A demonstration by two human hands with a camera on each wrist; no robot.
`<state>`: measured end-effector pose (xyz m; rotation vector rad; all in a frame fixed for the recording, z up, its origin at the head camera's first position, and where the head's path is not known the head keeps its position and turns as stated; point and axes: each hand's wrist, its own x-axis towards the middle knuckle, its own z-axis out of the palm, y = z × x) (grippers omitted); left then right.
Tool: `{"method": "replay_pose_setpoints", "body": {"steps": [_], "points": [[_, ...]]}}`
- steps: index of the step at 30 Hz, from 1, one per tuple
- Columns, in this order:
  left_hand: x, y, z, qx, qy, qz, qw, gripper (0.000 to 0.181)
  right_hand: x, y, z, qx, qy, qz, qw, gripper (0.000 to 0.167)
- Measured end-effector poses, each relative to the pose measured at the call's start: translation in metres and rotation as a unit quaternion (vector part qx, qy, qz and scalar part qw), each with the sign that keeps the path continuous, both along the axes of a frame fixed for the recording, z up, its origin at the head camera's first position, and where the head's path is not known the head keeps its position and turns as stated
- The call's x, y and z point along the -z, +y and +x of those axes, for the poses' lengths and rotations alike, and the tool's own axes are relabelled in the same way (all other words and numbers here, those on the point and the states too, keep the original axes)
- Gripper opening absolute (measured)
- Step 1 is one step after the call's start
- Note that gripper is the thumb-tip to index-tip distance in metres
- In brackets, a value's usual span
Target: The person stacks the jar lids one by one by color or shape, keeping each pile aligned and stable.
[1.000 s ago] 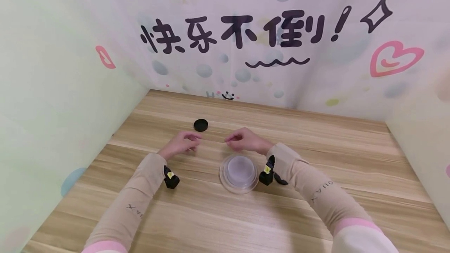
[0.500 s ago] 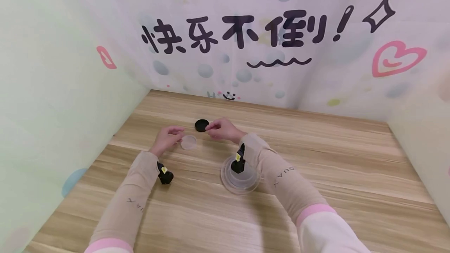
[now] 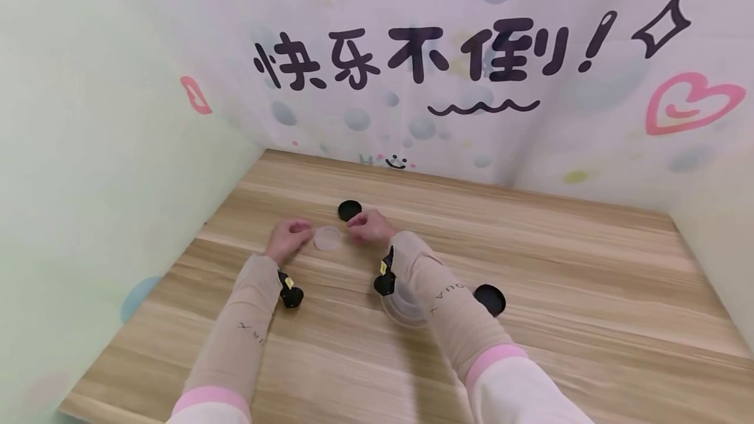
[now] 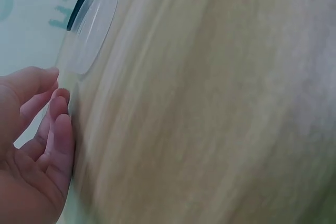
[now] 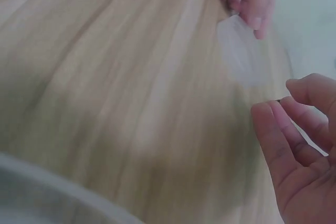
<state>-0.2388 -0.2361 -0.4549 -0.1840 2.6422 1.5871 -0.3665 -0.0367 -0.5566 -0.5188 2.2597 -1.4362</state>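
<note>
A clear round disc [image 3: 327, 238], like a thin lid, lies on the wooden table between the two hands. My left hand [image 3: 290, 239] is at its left side, fingertips very close to its edge; whether they touch it I cannot tell. In the left wrist view the loosely bent left hand [image 4: 39, 129] has nothing visible between thumb and fingers. My right hand [image 3: 371, 226] is just right of the disc and overlaps the near edge of a black round lid [image 3: 349, 209]. In the right wrist view, the right hand [image 5: 299, 150] has relaxed fingers apart from the clear disc [image 5: 242, 51].
Clear round containers [image 3: 406, 306], seemingly stacked, stand under the right forearm, which partly hides them. A second black round lid [image 3: 490, 300] lies right of that forearm. A printed cloth [image 3: 412, 129] hangs along the table's back edge.
The clear disc, not visible between the hands a second ago, now lies there. My right hand has moved left toward it and the black lid. The head view has turned slightly left.
</note>
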Motion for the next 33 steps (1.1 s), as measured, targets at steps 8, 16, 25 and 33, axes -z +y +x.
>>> {"method": "replay_pose_setpoints", "body": {"steps": [8, 16, 25, 33], "points": [[0.003, 0.004, -0.003, 0.030, 0.015, -0.012, 0.9993, 0.029, -0.031, -0.003, 0.033, 0.025, 0.027, 0.032, 0.9988, 0.021], [-0.001, 0.004, 0.001, 0.025, 0.031, -0.033, 0.9987, 0.025, 0.019, -0.023, 0.007, 0.055, -0.006, 0.020, 0.9983, 0.023], [0.001, 0.015, 0.000, -0.037, 0.015, -0.038, 0.9985, 0.023, 0.027, -0.027, 0.006, 0.061, -0.028, -0.017, 0.9976, 0.022], [0.000, 0.018, 0.001, -0.051, 0.020, 0.008, 0.9985, 0.024, 0.001, -0.023, 0.018, 0.065, -0.021, -0.022, 0.9974, 0.019]]}}
